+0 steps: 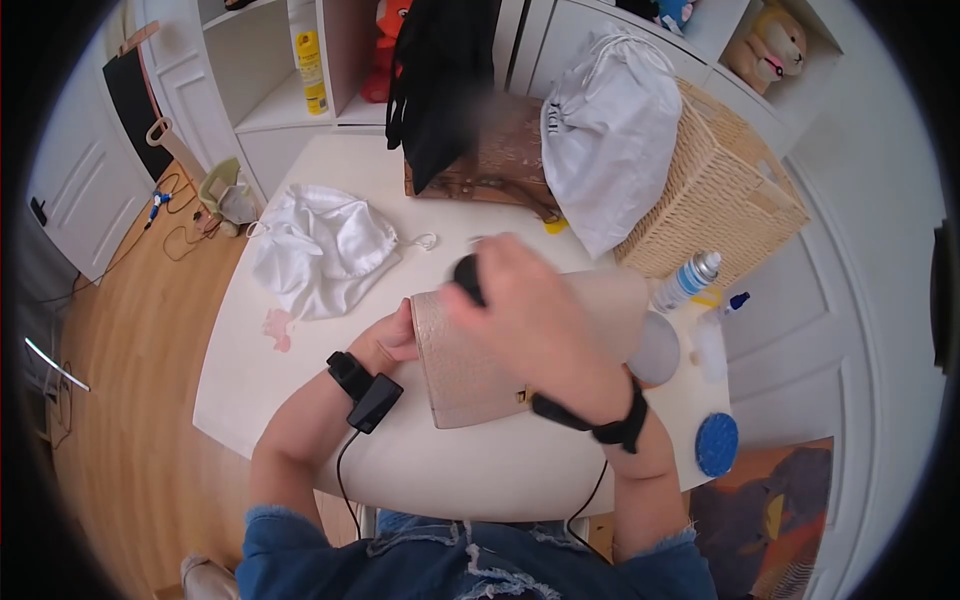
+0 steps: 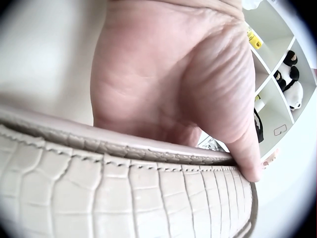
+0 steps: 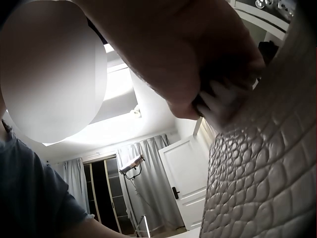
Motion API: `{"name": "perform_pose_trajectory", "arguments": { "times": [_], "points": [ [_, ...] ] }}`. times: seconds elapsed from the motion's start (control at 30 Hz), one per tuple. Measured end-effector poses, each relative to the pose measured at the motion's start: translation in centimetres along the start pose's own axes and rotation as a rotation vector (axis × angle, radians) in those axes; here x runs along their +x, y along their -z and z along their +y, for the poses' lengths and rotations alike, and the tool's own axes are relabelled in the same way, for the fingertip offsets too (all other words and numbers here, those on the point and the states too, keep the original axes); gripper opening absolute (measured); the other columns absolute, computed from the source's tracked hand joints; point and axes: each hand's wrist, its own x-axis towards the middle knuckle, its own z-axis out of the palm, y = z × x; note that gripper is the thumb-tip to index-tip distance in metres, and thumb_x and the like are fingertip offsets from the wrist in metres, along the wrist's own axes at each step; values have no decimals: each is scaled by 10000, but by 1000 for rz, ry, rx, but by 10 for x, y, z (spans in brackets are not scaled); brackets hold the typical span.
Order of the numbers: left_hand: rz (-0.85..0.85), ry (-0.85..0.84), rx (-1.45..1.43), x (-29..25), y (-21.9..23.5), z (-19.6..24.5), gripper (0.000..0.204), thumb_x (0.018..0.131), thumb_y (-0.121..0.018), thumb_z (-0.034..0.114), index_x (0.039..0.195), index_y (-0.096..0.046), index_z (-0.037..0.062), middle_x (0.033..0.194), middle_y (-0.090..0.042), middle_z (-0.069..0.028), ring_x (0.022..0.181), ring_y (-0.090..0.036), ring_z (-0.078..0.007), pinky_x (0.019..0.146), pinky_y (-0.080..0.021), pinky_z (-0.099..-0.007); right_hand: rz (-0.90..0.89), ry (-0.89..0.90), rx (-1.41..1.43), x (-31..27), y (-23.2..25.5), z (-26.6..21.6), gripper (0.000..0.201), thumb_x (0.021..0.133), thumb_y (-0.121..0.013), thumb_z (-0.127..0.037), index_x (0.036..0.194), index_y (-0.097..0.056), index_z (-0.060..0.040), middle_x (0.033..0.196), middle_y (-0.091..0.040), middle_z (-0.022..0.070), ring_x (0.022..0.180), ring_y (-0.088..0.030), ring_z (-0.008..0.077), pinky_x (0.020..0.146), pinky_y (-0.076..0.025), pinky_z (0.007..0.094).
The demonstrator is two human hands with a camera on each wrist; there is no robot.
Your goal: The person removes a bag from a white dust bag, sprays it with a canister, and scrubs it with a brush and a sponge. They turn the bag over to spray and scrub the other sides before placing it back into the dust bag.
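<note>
A beige crocodile-embossed handbag [image 1: 465,375] with a small gold-coloured clasp [image 1: 523,396] lies on the white table. My left hand [image 1: 397,332] grips its left edge; the left wrist view has the thumb pressed over the stitched rim [image 2: 148,166], with the other fingers partly hidden behind the bag. Above the bag's upper part is my right hand [image 1: 540,320], blurred, its fingers curled round a small rounded black object [image 1: 467,280]. In the right wrist view that hand [image 3: 193,59] is dark and close to the bag's textured surface [image 3: 257,183]; what kind of object it holds I cannot tell.
A white drawstring pouch [image 1: 325,250] lies back left. Behind stand a brown box [image 1: 505,150] under a black cloth bag [image 1: 440,90], a stuffed white dust bag [image 1: 610,140] and a woven basket [image 1: 710,180]. A spray can [image 1: 687,280] and a blue round lid [image 1: 717,444] are at right.
</note>
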Motion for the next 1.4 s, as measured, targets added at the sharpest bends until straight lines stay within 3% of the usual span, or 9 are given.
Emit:
{"name": "perform_pose_trajectory", "arguments": {
  "times": [0.1,0.2,0.33,0.5,0.57,0.63,0.83,1.27,1.4],
  "points": [
    [-76,-51,-4,8,-26,7,1263,617,-642,773,1504,-125,37,1550,-211,-136,1426,-228,-261,1162,-193,-420,48,-249,-218,-12,34,47,359,861,-622,-282,939,-553,62,911,-592,250,864,-593,399,748,-473,452],
    [-74,-130,-178,12,-33,7,585,953,-520,336,1424,-368,22,1415,-458,-120,1273,-478,-215,1062,-389,-342,161,-427,-425,-26,60,88,350,865,-622,-257,987,-570,67,891,-603,251,869,-596,395,754,-472,454],
    [-194,-139,-182,12,-37,10,640,932,-557,355,1441,-338,35,1443,-426,-103,1309,-432,-196,1081,-358,-322,243,-500,-488,-35,56,88,342,844,-648,-202,1022,-555,75,913,-587,245,864,-588,399,734,-469,447],
    [-219,-140,-200,13,-38,12,658,921,-579,355,1444,-332,41,1443,-428,-95,1309,-432,-187,1079,-359,-319,159,-3,-63,-47,30,37,316,833,-650,-147,1050,-524,44,960,-537,228,843,-569,395,732,-466,427],
    [-219,-98,43,15,-30,11,1279,633,-601,811,1508,-82,35,1562,-167,-134,1439,-186,-249,1164,-183,-426,162,31,-43,-52,31,42,314,836,-648,-143,1061,-524,39,956,-535,223,830,-566,394,730,-463,428],
    [-186,-87,65,11,-31,13,1277,635,-595,813,1508,-81,36,1563,-162,-134,1440,-182,-249,1165,-181,-425,159,67,-20,-56,36,57,313,840,-646,-139,1071,-524,34,952,-533,218,818,-563,393,729,-461,428],
    [-192,-96,81,12,-28,13,1263,649,-578,813,1510,-75,39,1570,-139,-127,1444,-167,-247,1166,-176,-421,327,-455,-130,-63,53,98,383,856,-636,-140,1156,-493,50,991,-520,203,888,-541,388,740,-454,437],
    [78,-121,91,-1,9,-6,932,806,-465,736,1426,-363,47,1453,-410,-119,1327,-395,-257,1121,-294,-440,-10,707,-238,-84,-62,10,598,701,-775,-291,1197,-543,-52,1113,-553,140,1025,-543,313,850,-466,395],
    [-3,-142,-60,2,12,-11,918,805,-491,718,1422,-370,50,1450,-413,-121,1318,-409,-254,1117,-304,-437,166,361,-93,-55,-31,28,535,788,-695,-237,1233,-504,-11,1084,-533,166,914,-538,324,796,-454,403]
  ]
}}
